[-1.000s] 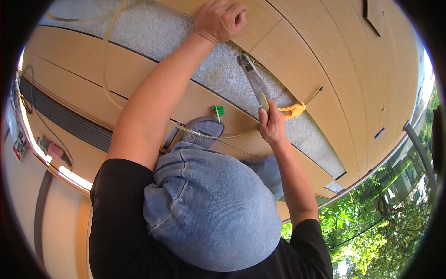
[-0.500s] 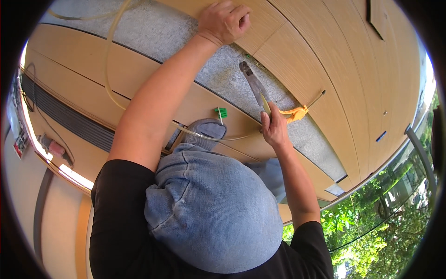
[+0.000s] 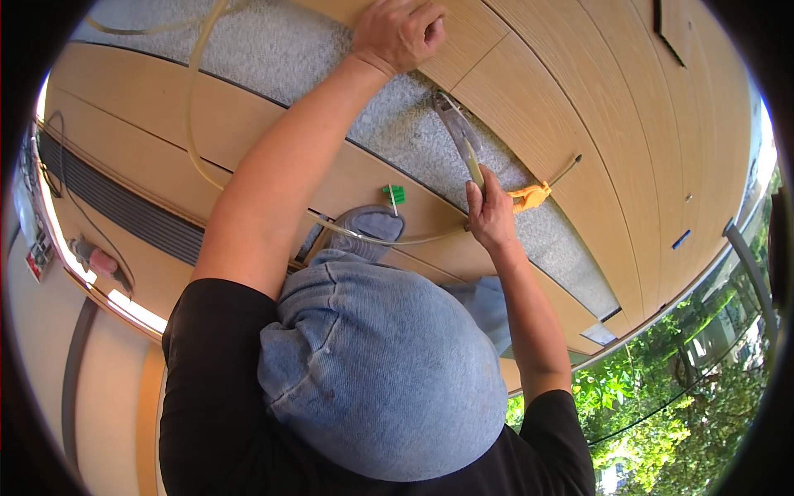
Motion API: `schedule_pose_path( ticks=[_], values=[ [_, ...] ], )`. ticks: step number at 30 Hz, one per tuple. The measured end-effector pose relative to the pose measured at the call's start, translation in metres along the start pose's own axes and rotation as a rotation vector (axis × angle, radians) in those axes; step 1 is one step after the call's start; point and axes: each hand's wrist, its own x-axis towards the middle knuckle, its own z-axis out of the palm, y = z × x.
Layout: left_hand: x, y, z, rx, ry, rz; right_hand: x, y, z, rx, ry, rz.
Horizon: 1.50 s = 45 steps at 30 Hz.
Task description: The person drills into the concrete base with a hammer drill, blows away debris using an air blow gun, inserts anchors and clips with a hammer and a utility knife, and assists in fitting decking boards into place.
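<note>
My left hand is closed into a fist and rests on a light wooden plank at the top; its curled fingers hide whatever they may hold. My right hand grips the yellow-green handle of a hand tool with a long, flat grey metal end. That end reaches over the grey rough floor strip to the near edge of the planks. Just right of this hand lies an orange piece with a thin rod sticking out.
A pale hose curves along the left. My bent denim knee and grey shoe fill the middle, beside a green piece. A dark slatted strip lies at left; greenery shows at lower right.
The metal end of the tool has shifted slightly up and right, against the plank edge, and its tilt has changed. My right hand moved a little with it. The left hand stays in place.
</note>
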Motion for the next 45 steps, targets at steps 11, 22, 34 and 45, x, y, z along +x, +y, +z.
schedule_pose_path(
  ticks=[11, 22, 34, 45],
  values=[
    [-0.003, 0.001, -0.002, 0.041, -0.066, -0.045, -0.006, -0.002, -0.003, 0.033, 0.016, -0.021],
    [0.0, -0.001, 0.001, -0.001, 0.005, -0.01, -0.003, 0.001, -0.002, -0.011, 0.035, -0.071],
    [-0.002, -0.001, 0.002, -0.014, 0.028, 0.0, 0.001, 0.0, -0.001, 0.001, -0.017, 0.045],
    [-0.003, 0.001, 0.0, -0.008, 0.015, -0.01, -0.016, 0.003, -0.001, -0.032, -0.02, -0.073]
  ],
)
